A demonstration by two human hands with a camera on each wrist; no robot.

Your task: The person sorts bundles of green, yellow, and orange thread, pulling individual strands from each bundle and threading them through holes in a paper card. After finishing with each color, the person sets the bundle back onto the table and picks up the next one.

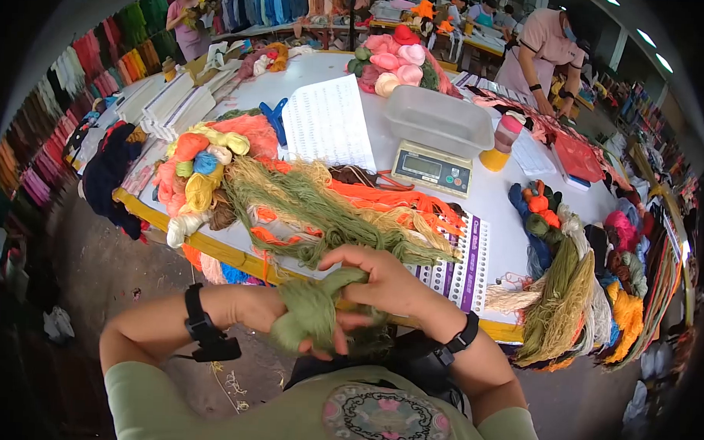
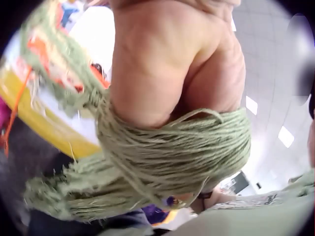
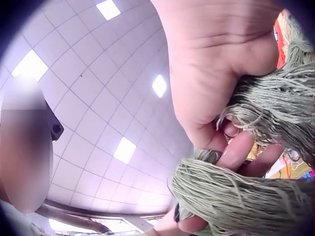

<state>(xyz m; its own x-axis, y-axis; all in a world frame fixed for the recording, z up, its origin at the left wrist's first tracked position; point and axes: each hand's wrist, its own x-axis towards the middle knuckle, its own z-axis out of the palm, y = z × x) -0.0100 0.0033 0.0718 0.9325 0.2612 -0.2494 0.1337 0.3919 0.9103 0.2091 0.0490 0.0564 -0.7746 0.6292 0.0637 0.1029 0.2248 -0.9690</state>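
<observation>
A bundle of green yarn (image 1: 308, 315) is held between both hands in front of the person's body, over the table's near edge. The left hand (image 1: 260, 306) has the yarn looped around it; in the left wrist view the strands (image 2: 177, 152) wrap across the hand (image 2: 172, 64), whose fingertips are hidden. The right hand (image 1: 388, 283) grips the yarn from the other side. In the right wrist view that hand (image 3: 216, 73) has its thumb and fingers curled among the green strands (image 3: 231, 191). A loose green skein (image 1: 321, 211) lies on the table just beyond.
On the table (image 1: 256, 85) lie orange yarn (image 1: 399, 198), a scale (image 1: 431, 170) bearing a grey tray (image 1: 441, 118), a written sheet (image 1: 328, 122), blue scissors (image 1: 274, 120) and a punched card (image 1: 468, 263). Yarn piles flank both sides. Another person (image 1: 540, 56) leans over the far right.
</observation>
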